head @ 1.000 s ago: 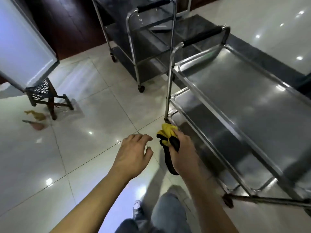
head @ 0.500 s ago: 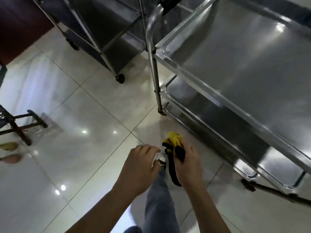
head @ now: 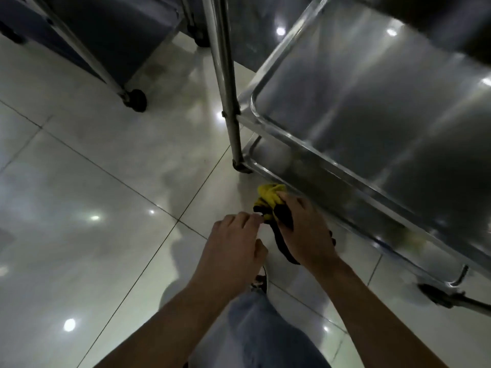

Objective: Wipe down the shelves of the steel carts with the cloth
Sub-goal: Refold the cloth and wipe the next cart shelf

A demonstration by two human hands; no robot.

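Nearest to us is a jeans-clad leg (head: 265, 333) with a shoe (head: 261, 281) just showing beyond it, on the glossy tiled floor (head: 93, 181). Above them our two forearms reach forward. The right hand (head: 303, 232) grips the yellow-and-black cloth (head: 269, 199), fingers curled round the bunched fabric, with a black edge trailing down under the palm. The left hand (head: 233, 243) sits just beside it, fingertips at the cloth's near black edge; whether it pinches the fabric or only touches it we cannot tell. We judge the two hands are gathering the cloth into a pad before wiping.

The cloth hangs over the floor, close to the near corner of the near steel cart (head: 372, 107) — beside its lowest shelf (head: 271, 158), not yet on any surface. That low hold suggests the bottom shelf is meant first. Most of that shelf hides under the shelf above it, whose far part is cut off by the frame and blurred.

Farther left stands a second cart (head: 111, 30), dark and cropped, only a leg and one caster (head: 136, 99) clear.
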